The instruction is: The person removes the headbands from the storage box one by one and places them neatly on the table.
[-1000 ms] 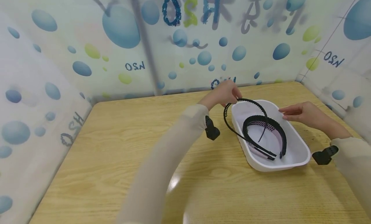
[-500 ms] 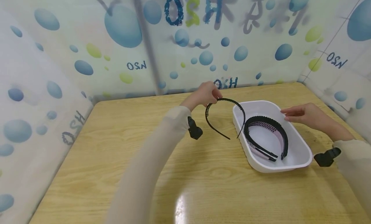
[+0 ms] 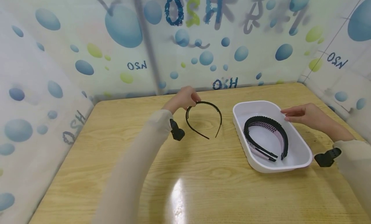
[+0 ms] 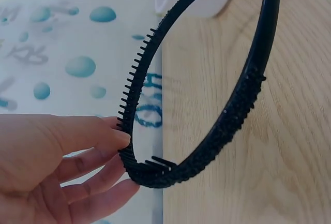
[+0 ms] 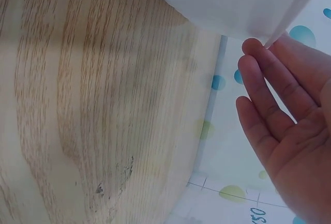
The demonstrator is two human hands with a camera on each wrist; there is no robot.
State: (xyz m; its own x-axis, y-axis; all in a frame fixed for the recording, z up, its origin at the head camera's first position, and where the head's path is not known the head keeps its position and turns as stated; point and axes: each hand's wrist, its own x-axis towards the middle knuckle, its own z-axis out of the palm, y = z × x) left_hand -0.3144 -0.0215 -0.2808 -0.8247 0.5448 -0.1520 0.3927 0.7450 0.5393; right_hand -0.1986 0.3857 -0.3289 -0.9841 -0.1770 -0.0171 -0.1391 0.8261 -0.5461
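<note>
My left hand [image 3: 183,98] pinches a thin black toothed headband [image 3: 221,117] between thumb and fingers, held up over the table left of the white plastic bin [image 3: 299,157]. In the left wrist view the headband [image 4: 226,125] shows comb teeth on its inner side and a rough, beaded outer face; its ends are cut off there. My right hand [image 3: 308,116] pinches the bin's right rim between thumb and index finger, the other fingers extended in the right wrist view. Inside the bin lie a black headband [image 3: 284,138] and a pinkish one partly hidden beneath it.
The bin stands on the right half of a wooden table [image 3: 116,153]. A patterned wall sheet [image 3: 162,50] with blue and green spots rises behind the table and at both sides. Black straps with small devices sit on both wrists.
My left hand has lifted the thin black headband out of the bin and carried it left over the table. The right hand has stayed at the bin's rim.
</note>
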